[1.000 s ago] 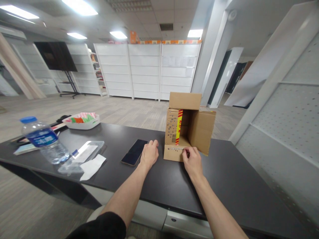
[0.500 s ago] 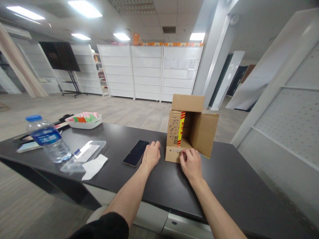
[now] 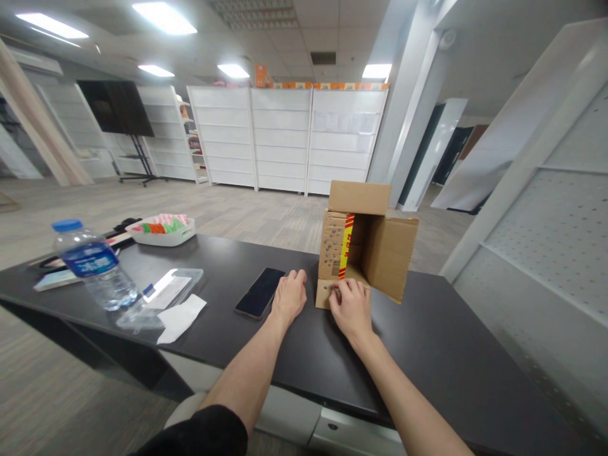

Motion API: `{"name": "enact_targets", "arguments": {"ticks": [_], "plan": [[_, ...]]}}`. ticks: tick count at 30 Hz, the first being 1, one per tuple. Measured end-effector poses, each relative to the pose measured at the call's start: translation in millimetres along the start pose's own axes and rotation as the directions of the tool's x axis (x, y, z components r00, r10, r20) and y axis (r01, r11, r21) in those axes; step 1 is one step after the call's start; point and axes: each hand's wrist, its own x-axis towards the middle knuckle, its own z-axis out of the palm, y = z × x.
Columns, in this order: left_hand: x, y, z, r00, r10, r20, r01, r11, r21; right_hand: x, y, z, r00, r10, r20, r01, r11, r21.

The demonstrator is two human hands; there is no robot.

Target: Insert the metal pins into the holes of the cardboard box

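Note:
A cardboard box (image 3: 391, 259) stands on the dark table with its open side towards me, one flap up, one out to the right and one hanging low in front. Small dark round marks or studs dot its left face. My right hand (image 3: 352, 309) is at the low flap (image 3: 323, 294), fingertips pinched against its upper part; whatever they hold is hidden. Resting on the table left of the box, my left hand (image 3: 289, 296) has its fingers curled in, and I cannot see inside them. A black phone (image 3: 260, 293) lies just beside that hand.
To the left are a water bottle (image 3: 92, 263) with a blue cap, a clear plastic case (image 3: 173, 288) and a white piece of paper (image 3: 181, 318). A white tray (image 3: 164, 237) with colourful packets sits at the table's far edge. White shelving (image 3: 280, 139) stands beyond.
My right hand has slid left along the low flap, now covering the row of small shiny studs that showed there. My left hand stays where it was.

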Motion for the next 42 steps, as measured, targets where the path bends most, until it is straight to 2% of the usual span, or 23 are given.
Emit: {"name": "enact_targets", "arguments": {"ticks": [10, 19, 35, 42], "plan": [[0, -1, 1.1, 1.000, 0.011, -0.006, -0.011, 1.000, 0.002, 4, -14, 21, 0.996, 0.068, -0.062, -0.066, 0.997, 0.034], [-1, 0, -1.2, 1.000, -0.009, 0.009, 0.009, 1.000, -0.007, 0, -9, 20, 0.988, 0.112, -0.110, -0.110, 0.994, 0.023], [-1, -2, 1.4, 1.000, 0.013, -0.025, -0.013, 1.000, -0.004, 0, -11, 20, 0.988, 0.135, -0.082, -0.137, 0.990, -0.026], [0, 0, -0.4, 1.000, 0.000, -0.005, 0.000, 1.000, 0.003, 1, -12, 20, 0.987, 0.142, -0.081, -0.146, 0.988, -0.047]]}}
